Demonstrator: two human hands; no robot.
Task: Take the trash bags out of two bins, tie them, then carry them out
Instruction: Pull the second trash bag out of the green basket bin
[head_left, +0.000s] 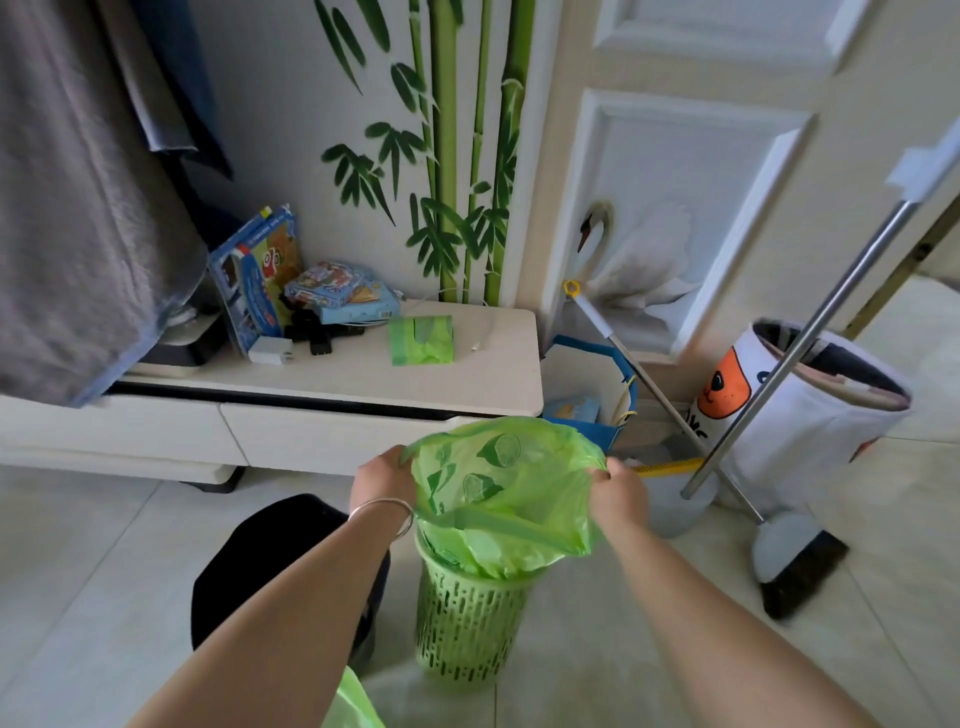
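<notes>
A green trash bag (506, 493) rises out of a slotted green bin (467, 623) on the tiled floor. My left hand (382, 480) grips the bag's rim on the left side. My right hand (618, 491) grips the rim on the right, so the mouth is stretched wide between them. The bag's lower part still sits inside the bin. A black bin (270, 561) stands to the left, partly hidden by my left forearm. Another piece of green bag (350, 701) shows at the bottom edge under my left arm.
A low white cabinet (467, 384) stands behind the bin, with a pack of green bags (422, 340), boxes and chargers on it. At right are a blue paper bag (592, 405), a broom (795, 571), a metal pole (800, 348) and a white fabric basket (810, 415) by a door.
</notes>
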